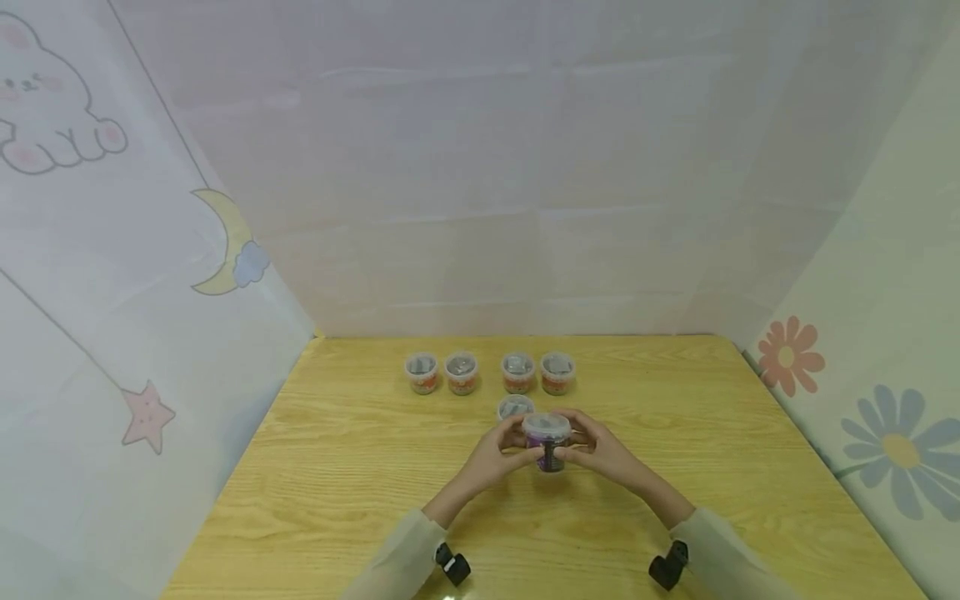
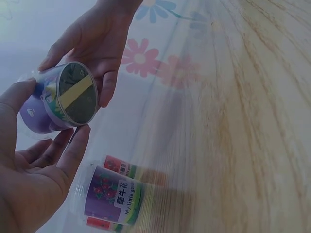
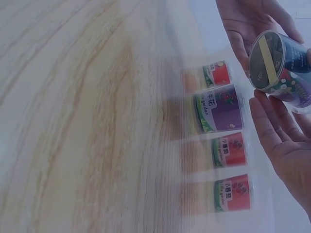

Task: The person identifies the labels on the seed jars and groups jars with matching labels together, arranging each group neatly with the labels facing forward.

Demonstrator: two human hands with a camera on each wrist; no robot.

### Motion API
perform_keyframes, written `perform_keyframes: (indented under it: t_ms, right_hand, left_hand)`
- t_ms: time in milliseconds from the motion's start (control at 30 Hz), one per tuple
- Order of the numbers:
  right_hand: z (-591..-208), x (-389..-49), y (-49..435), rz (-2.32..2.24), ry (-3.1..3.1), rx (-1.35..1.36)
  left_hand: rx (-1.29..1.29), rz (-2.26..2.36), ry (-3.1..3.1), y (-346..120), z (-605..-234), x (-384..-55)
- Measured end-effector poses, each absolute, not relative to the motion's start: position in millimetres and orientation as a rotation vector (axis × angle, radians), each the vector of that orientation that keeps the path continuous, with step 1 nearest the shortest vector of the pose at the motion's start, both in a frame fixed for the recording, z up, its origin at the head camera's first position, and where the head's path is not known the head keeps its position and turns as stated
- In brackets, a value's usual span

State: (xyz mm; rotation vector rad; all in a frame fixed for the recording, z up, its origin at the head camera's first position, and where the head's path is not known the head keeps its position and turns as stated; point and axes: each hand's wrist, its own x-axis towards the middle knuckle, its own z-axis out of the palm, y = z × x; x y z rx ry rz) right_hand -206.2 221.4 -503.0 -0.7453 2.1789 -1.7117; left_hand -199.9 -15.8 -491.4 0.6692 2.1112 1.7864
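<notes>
A small lidded plastic tub with a purple and dark label is held between both hands, above the table. My left hand grips its left side, thumb at the front and fingers behind. On the other side my right hand holds it the same way. The left wrist view shows the tub's clear base, with dark contents and a pale yellow strip across it. Just behind the hands stands another purple-labelled tub, partly hidden in the head view.
Along the back of the wood-grain table stand several red-labelled tubs, among them a far-left tub and a far-right tub. A pale cloth backdrop rises behind the table, with printed side panels.
</notes>
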Motion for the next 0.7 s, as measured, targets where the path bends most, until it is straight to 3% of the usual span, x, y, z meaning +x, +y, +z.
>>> perform_keyframes:
  t_ms: [233, 700]
  right_hand:
    - [-497.5, -207.1, 218.1, -1.727, 2.09, -0.696]
    - [-493.9, -208.1, 209.1, -1.755, 2.083, -0.708]
  left_hand:
    - [0.681, 1.802, 2.031, -21.4, -508.9, -210.2]
    - [0.678, 1.915, 1.825, -26.9, -510.3, -211.0]
